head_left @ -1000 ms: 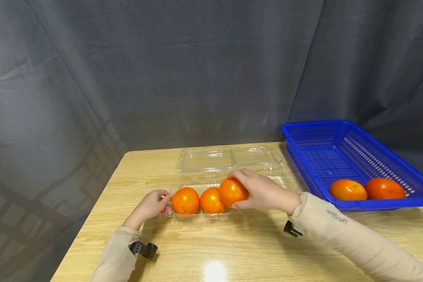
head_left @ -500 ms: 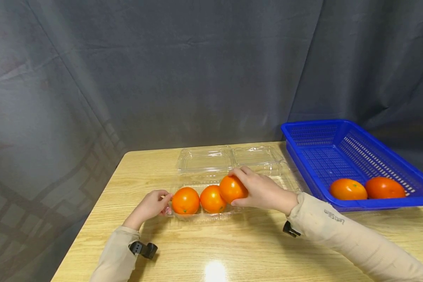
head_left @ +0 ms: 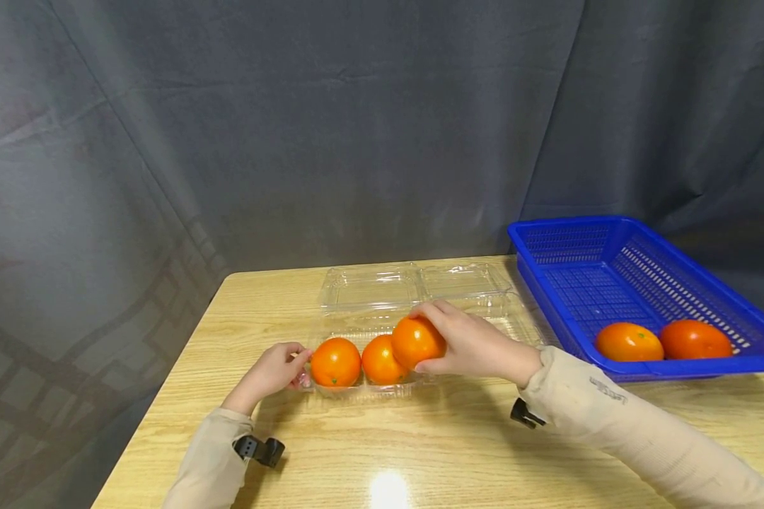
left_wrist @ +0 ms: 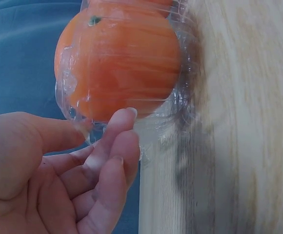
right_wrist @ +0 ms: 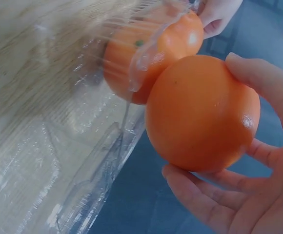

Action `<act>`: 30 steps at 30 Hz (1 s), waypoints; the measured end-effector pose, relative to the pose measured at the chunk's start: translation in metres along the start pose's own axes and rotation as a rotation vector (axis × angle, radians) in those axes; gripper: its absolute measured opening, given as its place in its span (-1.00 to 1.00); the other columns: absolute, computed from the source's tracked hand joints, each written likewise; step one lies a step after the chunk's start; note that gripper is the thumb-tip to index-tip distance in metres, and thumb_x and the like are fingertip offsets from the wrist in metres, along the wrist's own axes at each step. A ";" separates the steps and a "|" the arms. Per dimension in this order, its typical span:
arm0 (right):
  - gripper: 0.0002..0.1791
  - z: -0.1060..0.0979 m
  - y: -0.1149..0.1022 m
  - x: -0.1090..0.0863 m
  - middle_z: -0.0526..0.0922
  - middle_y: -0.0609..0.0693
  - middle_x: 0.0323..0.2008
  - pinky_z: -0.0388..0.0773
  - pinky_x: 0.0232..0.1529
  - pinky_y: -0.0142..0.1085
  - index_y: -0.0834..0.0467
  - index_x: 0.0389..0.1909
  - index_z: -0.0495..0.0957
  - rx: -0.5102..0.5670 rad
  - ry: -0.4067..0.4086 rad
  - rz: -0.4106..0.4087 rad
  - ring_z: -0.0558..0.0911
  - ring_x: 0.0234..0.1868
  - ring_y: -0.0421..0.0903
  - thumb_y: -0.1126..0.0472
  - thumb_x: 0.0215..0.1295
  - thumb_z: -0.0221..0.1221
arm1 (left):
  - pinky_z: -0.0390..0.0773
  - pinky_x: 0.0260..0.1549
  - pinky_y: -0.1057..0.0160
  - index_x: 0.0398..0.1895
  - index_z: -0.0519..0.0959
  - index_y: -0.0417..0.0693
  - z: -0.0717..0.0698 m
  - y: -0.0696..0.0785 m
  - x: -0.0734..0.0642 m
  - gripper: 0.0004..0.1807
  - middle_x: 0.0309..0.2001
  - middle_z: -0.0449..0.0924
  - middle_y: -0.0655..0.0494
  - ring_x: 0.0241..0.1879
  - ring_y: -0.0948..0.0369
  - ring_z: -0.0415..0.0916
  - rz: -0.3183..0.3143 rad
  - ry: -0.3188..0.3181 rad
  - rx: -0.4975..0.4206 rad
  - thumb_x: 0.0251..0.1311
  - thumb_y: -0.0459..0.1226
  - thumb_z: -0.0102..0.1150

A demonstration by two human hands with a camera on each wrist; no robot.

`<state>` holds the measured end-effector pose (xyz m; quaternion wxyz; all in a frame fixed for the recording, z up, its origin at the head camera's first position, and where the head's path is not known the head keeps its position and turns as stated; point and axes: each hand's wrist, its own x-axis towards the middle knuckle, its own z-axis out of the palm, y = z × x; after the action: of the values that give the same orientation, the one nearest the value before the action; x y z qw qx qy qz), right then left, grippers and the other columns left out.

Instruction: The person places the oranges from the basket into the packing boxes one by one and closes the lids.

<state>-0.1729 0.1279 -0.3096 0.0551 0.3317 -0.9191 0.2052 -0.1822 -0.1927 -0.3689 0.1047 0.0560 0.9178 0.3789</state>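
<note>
My right hand (head_left: 474, 346) grips an orange (right_wrist: 202, 113) between thumb and fingers. In the head view it hangs over the right part of a clear plastic clamshell box (head_left: 375, 391), overlapping the middle orange (head_left: 379, 359). That one and a left orange (head_left: 335, 362) sit side by side inside. At the box's left end, my left hand (head_left: 279, 372) pinches the rim with thumb and index finger. The left wrist view shows the remaining fingers (left_wrist: 113, 183) loosely bent beside the clear wall, close to the left orange. Part of the held orange is covered by my right fingers.
A blue plastic basket (head_left: 547, 322) stands at the right, with two orange fruits (head_left: 630, 342) at its near end. Further clear plastic packaging (head_left: 465, 280) lies behind the box. The wooden table (head_left: 356, 445) ends at a dark curtain (head_left: 369, 141).
My right hand and its orange have shifted slightly up and left, over the middle orange. The left hand stays where it was on the box.
</note>
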 end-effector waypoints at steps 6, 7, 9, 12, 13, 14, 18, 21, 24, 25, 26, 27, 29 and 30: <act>-0.30 0.000 0.002 0.005 0.51 0.15 0.00 0.62 -0.20 -0.12 0.07 0.11 0.32 0.021 -0.007 0.029 0.62 -0.13 0.04 0.02 -0.07 0.40 | 0.57 -0.56 0.32 -0.23 0.52 -0.30 0.000 0.000 0.000 -0.72 -0.61 0.50 0.05 -0.63 0.28 0.45 0.005 0.003 0.002 0.36 -0.22 -0.07; -0.29 0.000 0.003 0.006 0.50 0.16 0.00 0.62 -0.19 -0.10 0.07 0.11 0.31 0.027 -0.005 0.036 0.62 -0.12 0.05 0.03 -0.06 0.41 | 0.57 -0.56 0.32 -0.23 0.52 -0.30 0.000 0.000 0.000 -0.72 -0.61 0.51 0.05 -0.63 0.28 0.45 0.006 0.003 0.000 0.36 -0.22 -0.06; -0.28 0.000 0.005 0.010 0.50 0.18 0.01 0.62 -0.17 -0.08 0.08 0.13 0.30 0.034 0.003 0.046 0.62 -0.11 0.08 0.05 -0.06 0.41 | 0.57 -0.56 0.32 -0.24 0.52 -0.30 0.000 0.000 0.000 -0.72 -0.61 0.51 0.05 -0.63 0.28 0.45 0.007 0.004 -0.001 0.36 -0.21 -0.06; -0.28 0.000 0.008 0.014 0.48 0.19 0.03 0.60 -0.12 -0.04 0.10 0.14 0.29 0.041 0.016 0.055 0.61 -0.09 0.09 0.07 -0.04 0.40 | 0.56 -0.57 0.32 -0.25 0.52 -0.29 0.000 0.000 0.000 -0.72 -0.61 0.50 0.05 -0.63 0.28 0.45 0.008 0.006 0.000 0.36 -0.21 -0.06; -0.28 0.000 0.009 0.016 0.47 0.19 0.03 0.60 -0.11 -0.03 0.10 0.15 0.29 0.042 0.018 0.059 0.61 -0.09 0.09 0.08 -0.04 0.40 | 0.56 -0.57 0.33 -0.25 0.52 -0.29 0.000 0.000 0.000 -0.72 -0.61 0.50 0.05 -0.64 0.28 0.45 0.008 0.006 0.002 0.36 -0.21 -0.06; -0.28 0.000 0.010 0.017 0.47 0.19 0.04 0.59 -0.09 -0.03 0.10 0.15 0.29 0.043 0.020 0.060 0.60 -0.07 0.09 0.08 -0.03 0.40 | 0.56 -0.57 0.33 -0.25 0.52 -0.28 0.000 0.000 0.000 -0.72 -0.62 0.50 0.05 -0.64 0.28 0.45 0.008 0.006 0.001 0.36 -0.21 -0.06; -0.28 0.002 0.013 0.024 0.46 0.21 0.05 0.58 -0.07 -0.02 0.12 0.16 0.29 0.041 0.023 0.054 0.60 -0.06 0.10 0.09 -0.03 0.40 | 0.56 -0.56 0.33 -0.25 0.52 -0.28 0.000 0.000 -0.001 -0.72 -0.61 0.51 0.05 -0.63 0.29 0.46 0.001 0.006 -0.003 0.36 -0.21 -0.06; -0.30 0.005 0.014 0.029 0.47 0.21 0.03 0.58 -0.08 -0.02 0.12 0.14 0.30 0.034 0.027 0.047 0.60 -0.07 0.10 0.09 -0.02 0.39 | 0.57 -0.56 0.33 -0.25 0.52 -0.28 0.000 0.000 -0.001 -0.72 -0.61 0.51 0.05 -0.63 0.28 0.46 -0.002 0.008 -0.004 0.36 -0.20 -0.06; -0.36 0.008 0.015 0.034 0.47 0.19 -0.01 0.59 -0.10 -0.05 0.13 0.13 0.31 0.023 0.021 0.068 0.60 -0.11 0.07 0.10 0.03 0.36 | 0.57 -0.56 0.32 -0.24 0.52 -0.29 0.000 0.000 -0.001 -0.72 -0.61 0.51 0.05 -0.64 0.28 0.45 0.001 0.010 0.000 0.36 -0.21 -0.06; -0.38 0.009 0.015 0.035 0.47 0.19 -0.02 0.59 -0.12 -0.07 0.13 0.12 0.32 0.019 0.015 0.079 0.59 -0.14 0.05 0.11 0.06 0.34 | 0.57 -0.57 0.32 -0.24 0.52 -0.29 0.000 0.000 -0.001 -0.72 -0.61 0.50 0.05 -0.64 0.28 0.45 0.002 0.011 0.001 0.36 -0.21 -0.06; -0.41 0.010 0.016 0.037 0.48 0.19 -0.02 0.60 -0.13 -0.08 0.14 0.12 0.32 0.015 0.012 0.090 0.59 -0.15 0.05 0.13 0.08 0.32 | 0.57 -0.56 0.32 -0.24 0.52 -0.29 0.000 0.000 -0.001 -0.72 -0.61 0.51 0.05 -0.63 0.28 0.46 0.003 0.010 -0.001 0.36 -0.21 -0.06; -0.43 0.011 0.016 0.038 0.48 0.19 -0.03 0.60 -0.14 -0.10 0.14 0.12 0.33 0.011 0.006 0.100 0.59 -0.17 0.04 0.14 0.10 0.30 | 0.57 -0.56 0.32 -0.24 0.52 -0.29 0.000 0.000 -0.001 -0.72 -0.61 0.51 0.05 -0.63 0.28 0.46 0.004 0.009 -0.002 0.36 -0.21 -0.06; -0.47 0.012 0.017 0.040 0.48 0.21 -0.01 0.60 -0.12 -0.08 0.15 0.12 0.35 -0.004 -0.002 0.107 0.59 -0.15 0.05 0.17 0.13 0.27 | 0.57 -0.56 0.32 -0.24 0.52 -0.29 0.000 0.000 -0.001 -0.72 -0.61 0.51 0.05 -0.63 0.28 0.46 0.009 0.008 -0.004 0.36 -0.22 -0.07; -0.48 0.013 0.017 0.040 0.49 0.23 0.01 0.59 -0.09 -0.06 0.15 0.13 0.36 -0.010 -0.008 0.107 0.59 -0.12 0.08 0.18 0.14 0.26 | 0.57 -0.56 0.32 -0.24 0.52 -0.29 -0.001 0.000 -0.001 -0.72 -0.61 0.51 0.05 -0.63 0.28 0.46 0.010 0.008 -0.005 0.36 -0.22 -0.07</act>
<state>-0.2145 0.1108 -0.3172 0.0422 0.2828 -0.9367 0.2019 -0.1811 -0.1930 -0.3681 0.0993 0.0590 0.9170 0.3819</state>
